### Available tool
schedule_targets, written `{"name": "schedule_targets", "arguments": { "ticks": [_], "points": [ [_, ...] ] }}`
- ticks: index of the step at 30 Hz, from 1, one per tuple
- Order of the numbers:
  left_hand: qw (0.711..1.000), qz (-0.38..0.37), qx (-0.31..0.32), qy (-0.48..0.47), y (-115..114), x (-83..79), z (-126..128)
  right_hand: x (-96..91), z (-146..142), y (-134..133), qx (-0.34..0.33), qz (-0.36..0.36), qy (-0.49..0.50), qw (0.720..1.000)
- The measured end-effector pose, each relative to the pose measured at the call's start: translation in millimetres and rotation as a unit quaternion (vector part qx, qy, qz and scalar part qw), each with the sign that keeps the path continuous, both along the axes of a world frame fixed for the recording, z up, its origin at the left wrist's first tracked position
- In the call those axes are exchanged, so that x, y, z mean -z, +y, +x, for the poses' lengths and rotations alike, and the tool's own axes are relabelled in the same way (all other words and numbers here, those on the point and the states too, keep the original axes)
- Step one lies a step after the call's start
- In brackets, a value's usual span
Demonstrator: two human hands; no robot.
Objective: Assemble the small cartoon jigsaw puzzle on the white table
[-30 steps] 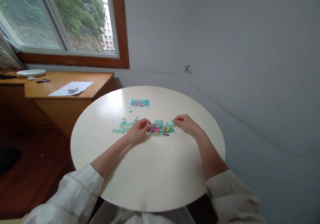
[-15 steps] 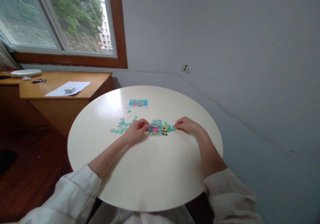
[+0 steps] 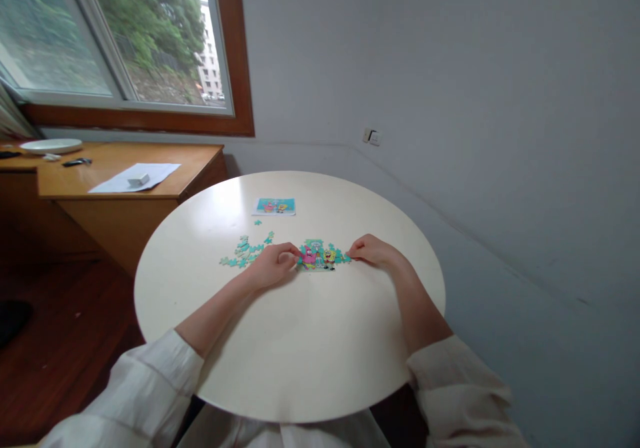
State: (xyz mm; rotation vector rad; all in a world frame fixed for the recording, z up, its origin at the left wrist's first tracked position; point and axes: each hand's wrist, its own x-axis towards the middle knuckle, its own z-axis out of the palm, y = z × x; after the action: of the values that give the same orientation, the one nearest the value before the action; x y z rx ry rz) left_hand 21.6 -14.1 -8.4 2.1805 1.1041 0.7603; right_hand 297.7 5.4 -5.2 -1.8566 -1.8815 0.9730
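Nearest us on the round cream table (image 3: 300, 361), our left hand (image 3: 273, 266) lies with fingers curled in at the left edge of the small, partly assembled cartoon jigsaw puzzle (image 3: 320, 257), while our right hand (image 3: 374, 251) pinches narrowly at its right edge; whether either holds a loose piece, we cannot tell. We judge the joined cardboard light, thin and prone to break apart, so we press it flat from both edges. Farther left lie scattered teal puzzle pieces (image 3: 245, 253), and beyond, the small reference picture card (image 3: 274, 206).
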Motion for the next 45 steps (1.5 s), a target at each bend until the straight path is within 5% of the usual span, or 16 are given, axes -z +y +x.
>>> {"name": "schedule_targets", "arguments": {
  "ticks": [33,41,45],
  "points": [
    [1.0,0.003,0.029,0.006,2,2.7,0,-1.8,-4,-2,-0.003,0.031,-0.099,0.995],
    [0.997,0.022,-0.064,-0.048,10,-2.5,-6,1.9,-15,1,0.098,0.18,-0.008,0.979],
    [0.985,0.029,-0.143,-0.095,22,-7.3,-19,5.2,-37,-1,0.062,0.232,0.031,0.97]
  ]
}}
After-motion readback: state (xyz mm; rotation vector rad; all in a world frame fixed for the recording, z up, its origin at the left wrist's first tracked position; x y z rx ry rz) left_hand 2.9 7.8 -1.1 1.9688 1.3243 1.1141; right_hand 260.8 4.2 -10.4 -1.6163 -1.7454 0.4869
